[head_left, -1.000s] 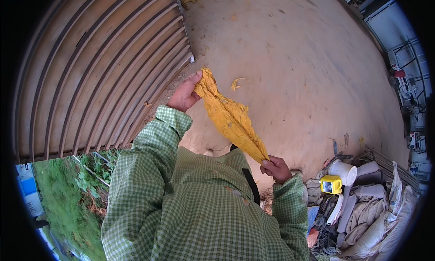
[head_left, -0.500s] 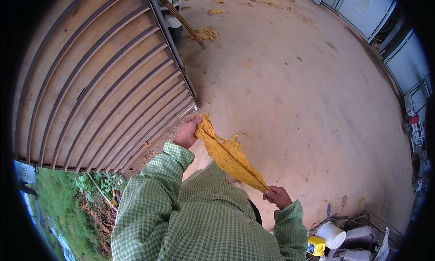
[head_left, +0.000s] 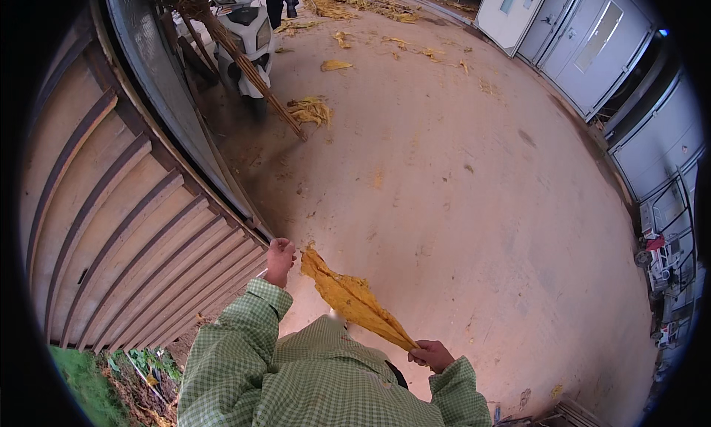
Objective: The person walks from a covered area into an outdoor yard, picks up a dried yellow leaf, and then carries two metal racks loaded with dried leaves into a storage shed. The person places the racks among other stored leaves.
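A long, yellow-brown dried tobacco leaf [head_left: 352,297] stretches slantwise in front of my body. My right hand [head_left: 433,355] is closed around its narrow stem end. Beside the broad, ragged end, my left hand [head_left: 280,260] is raised with loosely bent fingers and nothing visible in them; a small gap separates it from the leaf. That hand is also close to the lower edge of the ribbed metal door [head_left: 148,227], and whether it touches the door cannot be made out.
Beyond the door, a bundle of thin sticks [head_left: 248,68] leans near a white scooter [head_left: 248,38]. More yellow leaves [head_left: 311,111] lie scattered on the concrete floor [head_left: 444,227]. A person's dark-clad legs [head_left: 278,5] show far off. Grey metal doors [head_left: 585,45] line the right.
My left hand has let go of the leaf's broad end and moved left toward the door edge. The view has shifted, showing more of the scooter and the far floor.
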